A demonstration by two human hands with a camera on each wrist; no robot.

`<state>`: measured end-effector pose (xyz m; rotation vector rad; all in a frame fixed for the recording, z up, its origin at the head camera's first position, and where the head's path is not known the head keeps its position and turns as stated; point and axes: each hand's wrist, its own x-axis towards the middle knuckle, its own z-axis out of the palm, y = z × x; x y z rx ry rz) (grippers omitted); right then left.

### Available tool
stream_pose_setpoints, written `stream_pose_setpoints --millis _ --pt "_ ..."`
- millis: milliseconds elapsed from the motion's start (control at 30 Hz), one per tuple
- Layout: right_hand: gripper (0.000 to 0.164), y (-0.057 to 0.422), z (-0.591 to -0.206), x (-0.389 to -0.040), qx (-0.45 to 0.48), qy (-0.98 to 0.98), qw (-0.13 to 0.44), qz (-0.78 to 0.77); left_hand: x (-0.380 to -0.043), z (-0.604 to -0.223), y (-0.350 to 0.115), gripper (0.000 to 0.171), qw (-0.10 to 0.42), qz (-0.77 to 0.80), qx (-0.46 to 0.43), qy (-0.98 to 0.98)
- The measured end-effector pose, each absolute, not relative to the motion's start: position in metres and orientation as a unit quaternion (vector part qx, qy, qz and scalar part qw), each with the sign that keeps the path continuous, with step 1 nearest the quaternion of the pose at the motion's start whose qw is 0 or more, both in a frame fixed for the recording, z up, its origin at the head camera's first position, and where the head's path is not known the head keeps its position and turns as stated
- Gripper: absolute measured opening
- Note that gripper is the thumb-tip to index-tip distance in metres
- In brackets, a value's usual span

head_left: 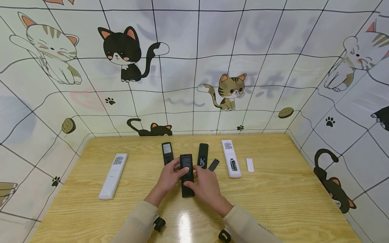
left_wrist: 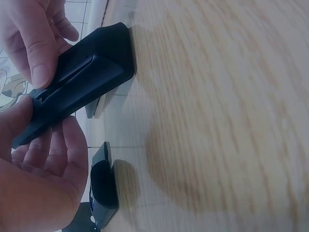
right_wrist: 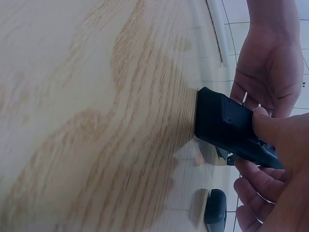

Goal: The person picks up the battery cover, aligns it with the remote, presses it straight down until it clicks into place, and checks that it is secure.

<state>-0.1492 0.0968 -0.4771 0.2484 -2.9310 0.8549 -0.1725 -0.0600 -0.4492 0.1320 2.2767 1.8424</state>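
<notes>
A black remote control [head_left: 186,161] is held between both hands above the wooden table, long side pointing away from me, a labelled face upward. My left hand [head_left: 168,178] grips its left edge, thumb on the upper face. On the other side my right hand [head_left: 209,186] holds the right edge, thumb pressed across the lower half. In the left wrist view the remote [left_wrist: 96,72] tilts, its near end close over the table, with left fingers curled beneath. The right wrist view shows the right thumb [right_wrist: 264,123] on its upper face.
Behind the hands lie a black remote [head_left: 167,148], another with exposed batteries [head_left: 203,150], and a loose black cover [head_left: 214,165]. Rightward are a white remote [head_left: 228,152] showing green batteries [head_left: 233,165] and its white cover [head_left: 250,165]. Another white remote [head_left: 113,177] lies left.
</notes>
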Motion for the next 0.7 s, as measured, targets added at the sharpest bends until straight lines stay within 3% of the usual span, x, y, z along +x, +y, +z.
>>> stream_pose_setpoints --millis 167,400,700 --pt "0.061 0.097 -0.475 -0.149 0.080 -0.955 0.043 0.282 -0.174 -0.450 -0.059 0.042 0.103 0.622 0.045 0.775" --pt "0.059 0.097 -0.477 -0.150 0.076 -0.956 0.039 0.281 -0.189 -0.487 -0.061 0.044 0.098 0.621 0.045 0.777" --pt "0.056 0.095 -0.481 -0.153 0.069 -0.956 0.031 0.284 -0.188 -0.485 -0.062 0.046 0.102 0.608 0.046 0.786"
